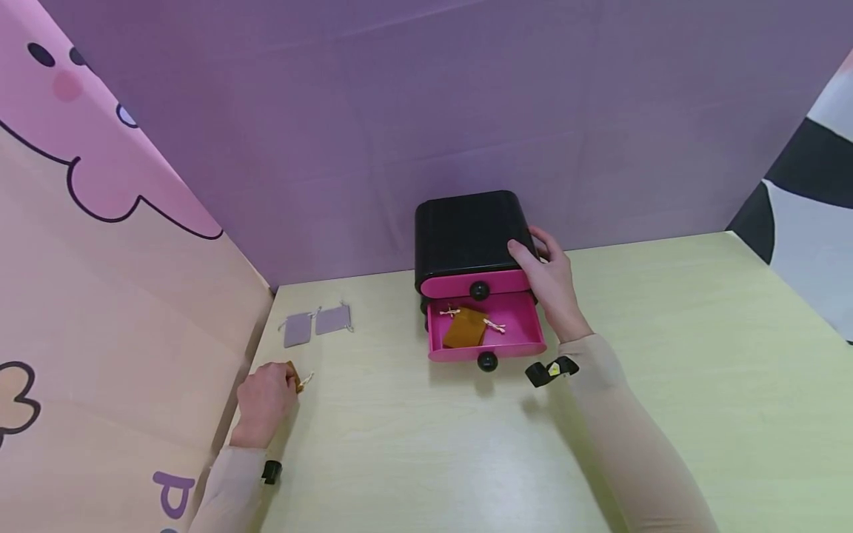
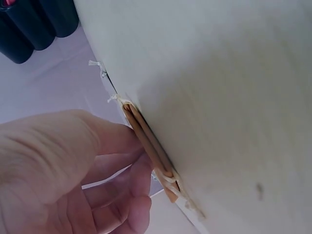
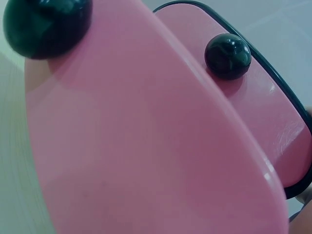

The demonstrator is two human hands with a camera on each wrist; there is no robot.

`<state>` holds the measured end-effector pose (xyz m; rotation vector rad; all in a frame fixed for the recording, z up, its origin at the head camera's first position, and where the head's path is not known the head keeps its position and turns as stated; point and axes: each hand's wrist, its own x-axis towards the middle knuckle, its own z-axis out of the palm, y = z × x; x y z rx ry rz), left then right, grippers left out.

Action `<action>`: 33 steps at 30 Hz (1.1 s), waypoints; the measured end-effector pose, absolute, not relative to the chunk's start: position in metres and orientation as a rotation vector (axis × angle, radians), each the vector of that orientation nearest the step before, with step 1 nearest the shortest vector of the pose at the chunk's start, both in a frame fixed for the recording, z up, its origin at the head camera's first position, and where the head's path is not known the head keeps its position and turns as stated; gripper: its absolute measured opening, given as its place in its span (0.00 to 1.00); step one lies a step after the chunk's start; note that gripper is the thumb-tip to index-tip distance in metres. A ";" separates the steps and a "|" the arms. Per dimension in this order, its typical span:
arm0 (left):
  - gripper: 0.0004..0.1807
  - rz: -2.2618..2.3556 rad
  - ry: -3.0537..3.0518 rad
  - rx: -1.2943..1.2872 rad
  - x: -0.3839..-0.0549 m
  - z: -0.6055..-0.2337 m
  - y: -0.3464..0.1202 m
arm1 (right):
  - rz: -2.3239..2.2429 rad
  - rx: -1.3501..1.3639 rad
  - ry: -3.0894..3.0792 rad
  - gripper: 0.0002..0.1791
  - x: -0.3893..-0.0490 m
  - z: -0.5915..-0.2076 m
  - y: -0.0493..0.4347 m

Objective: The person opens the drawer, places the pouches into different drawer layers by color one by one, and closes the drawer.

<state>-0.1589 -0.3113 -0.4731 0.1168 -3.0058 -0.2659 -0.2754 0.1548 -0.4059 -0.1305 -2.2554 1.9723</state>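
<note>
My left hand pinches a brown drawstring pouch between thumb and fingers, low over the left side of the table. In the left wrist view the held pouch appears edge-on, its pale strings at both ends. My right hand grips the right side of a black drawer box, thumb on the top edge. Below, the lower pink drawer is pulled out; brown pouch fabric with white strings lies inside. The right wrist view shows the drawer's pink front and round black knob.
Two grey-purple drawstring pouches lie on the table beyond my left hand. The upper pink drawer is closed. A purple backdrop rises behind the box, and a printed panel borders the table's left.
</note>
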 end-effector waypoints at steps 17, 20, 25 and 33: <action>0.11 -0.474 -3.028 0.152 -0.155 -0.474 -0.320 | 1.978 -0.140 -2.249 0.41 -0.274 -0.405 0.156; 0.10 -0.454 -3.035 0.146 -0.156 -0.472 -0.320 | 1.977 -0.145 -2.250 0.41 -0.275 -0.404 0.156; 0.09 -0.410 -3.030 0.135 -0.158 -0.470 -0.317 | 1.979 -0.141 -2.247 0.42 -0.275 -0.402 0.156; 0.08 -0.365 -3.042 0.147 -0.155 -0.471 -0.315 | 1.989 -0.138 -2.235 0.41 -0.276 -0.405 0.155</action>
